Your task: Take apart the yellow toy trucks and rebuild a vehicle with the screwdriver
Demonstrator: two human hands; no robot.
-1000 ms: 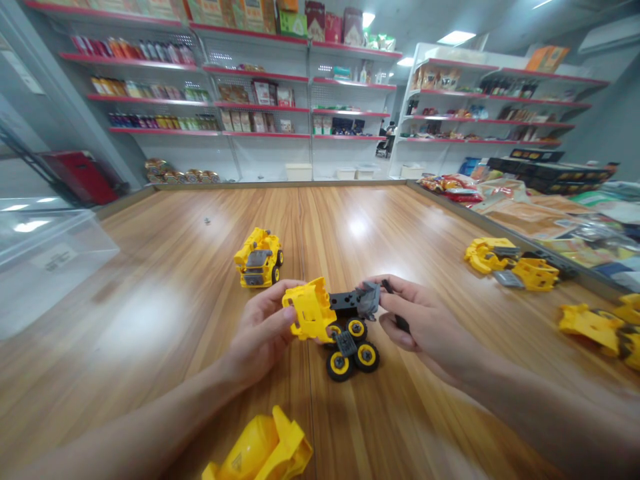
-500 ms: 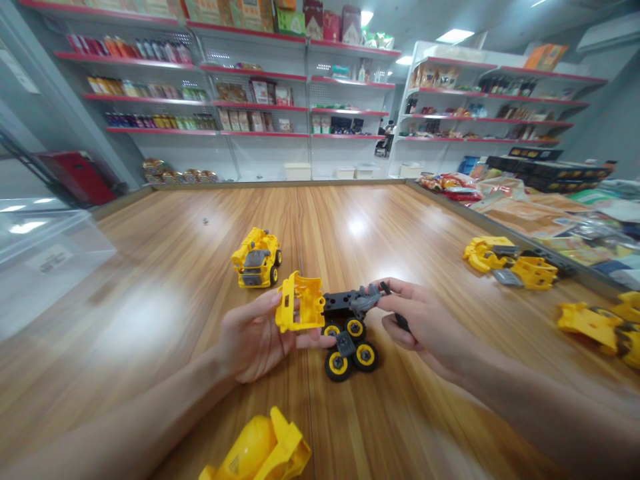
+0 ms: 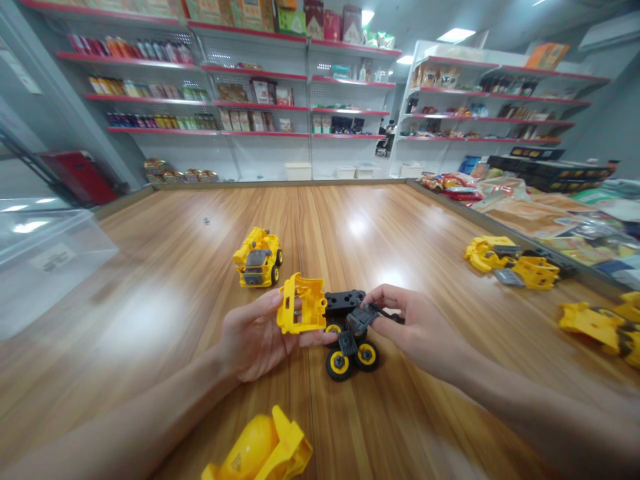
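Note:
My left hand (image 3: pixel 260 340) grips a yellow toy truck cab (image 3: pixel 302 313), its hollow side turned to the right. Between thumb and fingertips, my right hand (image 3: pixel 415 323) pinches a dark grey plastic piece (image 3: pixel 362 319); a thin black part also shows at these fingers, too hidden to name. Beneath and between both hands is a black toy chassis (image 3: pixel 343 301) with several yellow-hubbed wheels (image 3: pixel 367 356). My left fingertips reach beside a wheel. The grey piece is in front of the chassis; whether they touch, I cannot tell. A yellow mixer drum part (image 3: pixel 255 447) lies nearest me.
An assembled yellow toy truck (image 3: pixel 259 258) stands beyond my left hand. More yellow toy vehicles (image 3: pixel 537 273) lie at the right. A clear plastic bin (image 3: pixel 55 257) is at the left edge. Packaged goods (image 3: pixel 530 200) lie past the table's right rim; shelves stand behind.
My right hand has turned the grey piece and brought it slightly down, so a broader face shows. The left hand keeps the cab almost in the same place.

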